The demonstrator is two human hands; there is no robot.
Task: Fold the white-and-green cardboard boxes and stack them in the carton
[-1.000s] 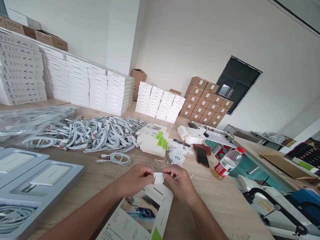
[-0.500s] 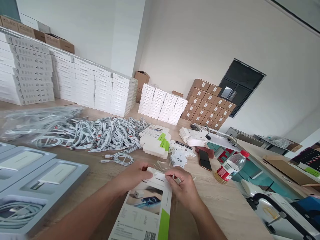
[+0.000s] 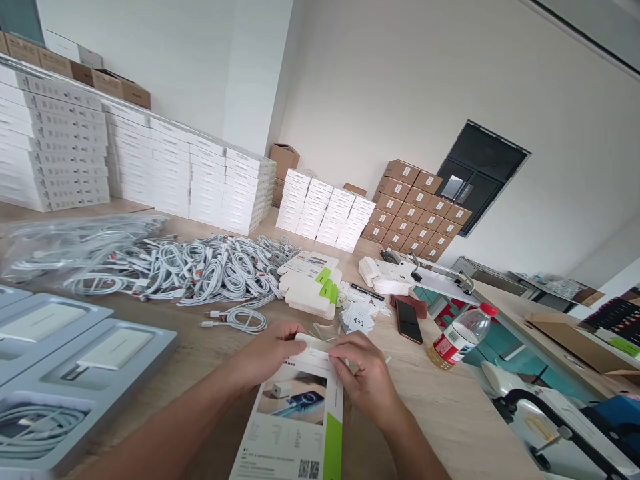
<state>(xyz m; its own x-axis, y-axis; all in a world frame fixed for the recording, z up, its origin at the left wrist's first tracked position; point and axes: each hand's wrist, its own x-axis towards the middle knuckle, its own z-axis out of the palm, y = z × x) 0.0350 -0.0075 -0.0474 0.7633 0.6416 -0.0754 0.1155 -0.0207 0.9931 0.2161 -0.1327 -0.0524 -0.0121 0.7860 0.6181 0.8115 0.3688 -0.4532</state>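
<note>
A white and green printed packaging box [image 3: 285, 427] lies in front of me, showing a photo of a charger and phone. My left hand [image 3: 273, 353] is closed on its far left corner, thumb on top. At the far right corner, my right hand [image 3: 363, 373] pinches the top flap with thumb and fingers. The fold between my hands is small and partly hidden by my fingers. Just beyond the box sit small white printed cards [image 3: 357, 319] and a stack of flattened white and green boxes [image 3: 313, 283].
Coiled white cables [image 3: 200, 267] heap up at the left behind grey trays [image 3: 145, 353] holding chargers. A phone [image 3: 409, 321] and a bottle [image 3: 460, 337] stand right of my hands. White boxes [image 3: 240, 190] and brown cartons [image 3: 415, 210] are stacked at the back.
The box has turned slightly, its near end shifting to the right. My right hand's fingers have moved a little left along the flap; my left hand keeps its hold.
</note>
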